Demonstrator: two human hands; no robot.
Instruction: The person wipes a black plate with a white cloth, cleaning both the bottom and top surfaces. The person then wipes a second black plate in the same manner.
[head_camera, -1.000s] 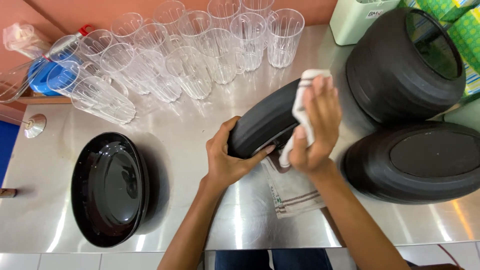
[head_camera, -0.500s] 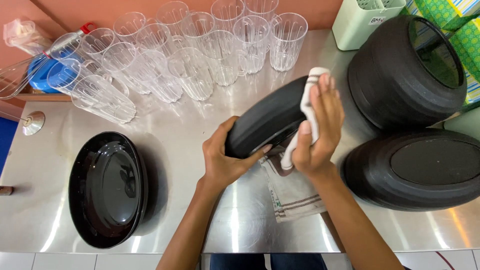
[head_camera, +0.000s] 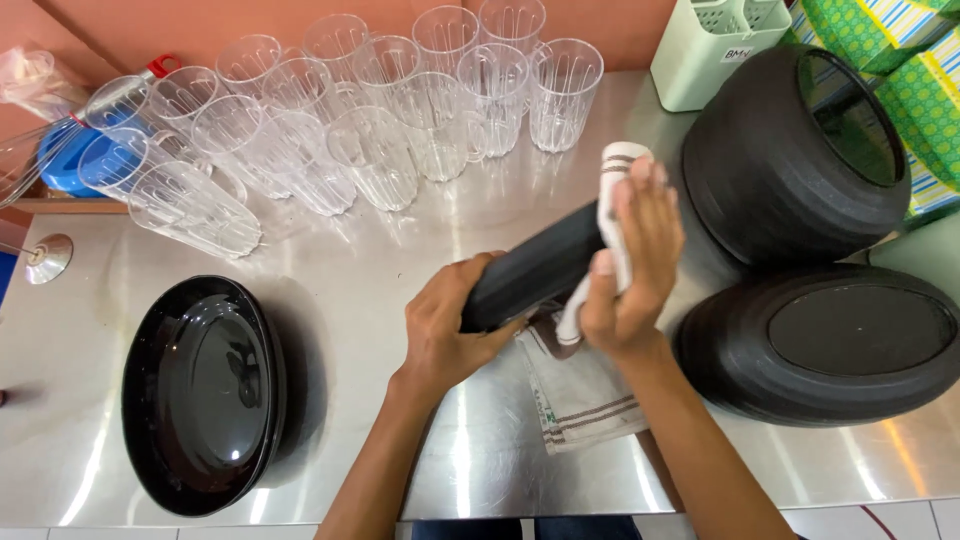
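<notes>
The brushed stainless-steel worktop (head_camera: 380, 250) carried everything, its surface dully reflective. At its right edge stood two stacks of matte black oval plates with ribbed sides: one stack tipped on its side (head_camera: 790, 160) toward the back right corner, the other lying face down (head_camera: 830, 345) nearer the front edge, the two touching. Near the front left corner lay a glossy black oval plate stack (head_camera: 200, 395), face up and smooth. Along the back edge clustered clear fluted plastic tumblers (head_camera: 400, 130), most upside down, a few toppled on their sides toward the left. A pale green perforated cutlery holder (head_camera: 705, 50) stood at the back, just beside the tipped stack.

In the middle, a single black oval plate (head_camera: 535, 270) was held on edge above the worktop. The left hand (head_camera: 450, 325) was clamped on its lower rim, fingers curled round it. The right hand (head_camera: 630, 265) pressed a white cloth (head_camera: 612, 215) with brown stripes against the plate's upper end, fingers closed over the fabric, whose loose tail draped down onto the worktop.
</notes>
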